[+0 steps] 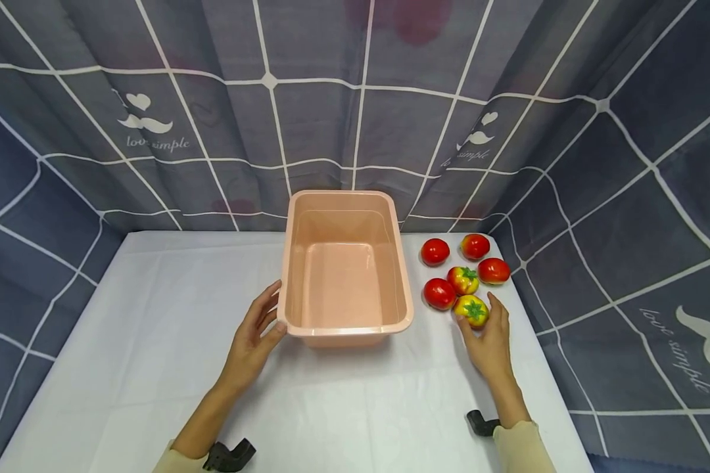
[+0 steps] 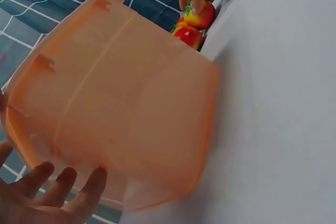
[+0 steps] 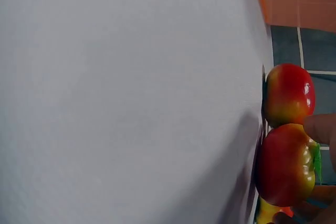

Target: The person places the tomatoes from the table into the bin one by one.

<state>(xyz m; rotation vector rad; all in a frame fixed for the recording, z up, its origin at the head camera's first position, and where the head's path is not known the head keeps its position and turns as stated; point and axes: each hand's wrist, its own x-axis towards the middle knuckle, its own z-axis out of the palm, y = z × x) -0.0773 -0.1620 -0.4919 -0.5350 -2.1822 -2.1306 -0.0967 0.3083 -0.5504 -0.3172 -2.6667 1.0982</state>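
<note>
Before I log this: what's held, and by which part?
The right hand pinches the nearest yellow-red tomato by its sides; the left hand touches the tub.

Slate-grey back curtain [image 1: 319, 125] is hanging in loose folds behind the table, carrying white grid lines [image 1: 363, 85], moustache prints [image 1: 146, 124] and "love simple" lettering [image 1: 156, 142], with blurred reddish patches [image 1: 420, 20] showing near its upper edge. Darker blue-grey curtains of matching grid are enclosing both sides, left curtain [image 1: 12, 276] and right curtain [image 1: 615, 217], the latter also bearing moustache and lettering. White tablecloth [image 1: 154, 315] is covering the tabletop, faint creases running across it, while diffuse light is casting soft-edged shadows.
</note>
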